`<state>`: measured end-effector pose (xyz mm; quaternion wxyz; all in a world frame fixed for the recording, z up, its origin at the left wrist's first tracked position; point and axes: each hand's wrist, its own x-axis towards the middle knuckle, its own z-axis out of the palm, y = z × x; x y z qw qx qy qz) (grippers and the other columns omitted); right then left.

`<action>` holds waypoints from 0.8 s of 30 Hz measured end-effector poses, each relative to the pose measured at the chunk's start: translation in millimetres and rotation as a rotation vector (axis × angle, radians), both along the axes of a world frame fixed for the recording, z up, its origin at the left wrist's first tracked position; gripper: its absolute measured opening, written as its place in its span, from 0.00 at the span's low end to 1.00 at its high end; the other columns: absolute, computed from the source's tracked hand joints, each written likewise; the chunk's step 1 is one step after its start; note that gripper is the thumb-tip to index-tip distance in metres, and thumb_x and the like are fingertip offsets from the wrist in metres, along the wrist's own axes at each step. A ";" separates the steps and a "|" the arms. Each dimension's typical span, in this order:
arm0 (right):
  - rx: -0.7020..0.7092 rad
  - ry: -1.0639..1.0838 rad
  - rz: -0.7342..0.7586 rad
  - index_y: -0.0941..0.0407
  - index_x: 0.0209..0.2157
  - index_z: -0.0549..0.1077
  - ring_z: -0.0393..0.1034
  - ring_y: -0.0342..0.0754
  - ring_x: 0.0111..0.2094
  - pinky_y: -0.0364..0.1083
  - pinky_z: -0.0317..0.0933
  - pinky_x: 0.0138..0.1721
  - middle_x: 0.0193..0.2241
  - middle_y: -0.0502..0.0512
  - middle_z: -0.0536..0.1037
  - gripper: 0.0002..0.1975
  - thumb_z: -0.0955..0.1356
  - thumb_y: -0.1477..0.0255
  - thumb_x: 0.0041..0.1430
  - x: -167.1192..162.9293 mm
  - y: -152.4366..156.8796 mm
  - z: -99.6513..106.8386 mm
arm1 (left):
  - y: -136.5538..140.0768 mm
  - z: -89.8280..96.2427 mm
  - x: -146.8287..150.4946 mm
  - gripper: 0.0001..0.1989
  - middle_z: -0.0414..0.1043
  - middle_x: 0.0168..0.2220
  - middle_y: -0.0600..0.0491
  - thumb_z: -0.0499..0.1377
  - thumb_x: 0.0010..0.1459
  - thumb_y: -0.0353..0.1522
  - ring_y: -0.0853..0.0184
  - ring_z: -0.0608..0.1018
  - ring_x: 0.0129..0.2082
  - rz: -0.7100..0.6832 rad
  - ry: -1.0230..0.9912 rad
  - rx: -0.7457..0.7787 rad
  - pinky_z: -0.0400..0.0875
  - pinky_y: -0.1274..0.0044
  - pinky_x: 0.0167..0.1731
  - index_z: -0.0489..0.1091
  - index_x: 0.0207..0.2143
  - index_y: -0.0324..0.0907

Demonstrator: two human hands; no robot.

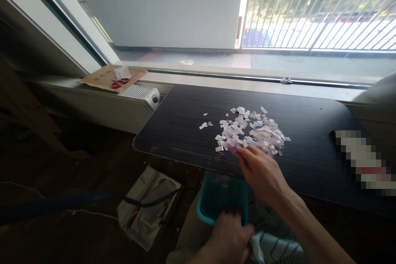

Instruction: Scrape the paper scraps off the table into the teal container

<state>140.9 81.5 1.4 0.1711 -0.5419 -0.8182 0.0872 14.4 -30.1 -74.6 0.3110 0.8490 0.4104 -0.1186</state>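
A loose heap of small cut paper pieces [235,128], white and pale pink, lies on the dark table [179,119]. My right hand [262,169] is at the near side of the heap, thumb and fingers closed on a flat pinkish strip [232,149] whose material I cannot make out. Below the table's front edge is a teal plastic bin [202,210], close against my lap. My left hand [227,233] grips the bin's near rim, with fingertips reaching inside. Shadow hides most of what the bin contains.
On the sill at the left, red-handled scissors [120,83] rest on a brown paper envelope [105,76], beside a white heater [145,95]. An opened white box [148,210] with a dark strap stands on the floor. A blurred-out object [365,161] lies at the table's right.
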 end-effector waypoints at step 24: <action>-0.112 0.010 -0.040 0.56 0.32 0.74 0.71 0.47 0.31 0.44 0.59 0.33 0.31 0.54 0.75 0.10 0.61 0.75 0.61 17.9 -0.4 7.7 | 2.7 3.4 0.1 0.15 0.69 0.44 0.41 0.61 0.55 0.36 0.50 0.73 0.44 -0.007 -0.001 -0.026 0.67 0.62 0.43 0.71 0.45 0.42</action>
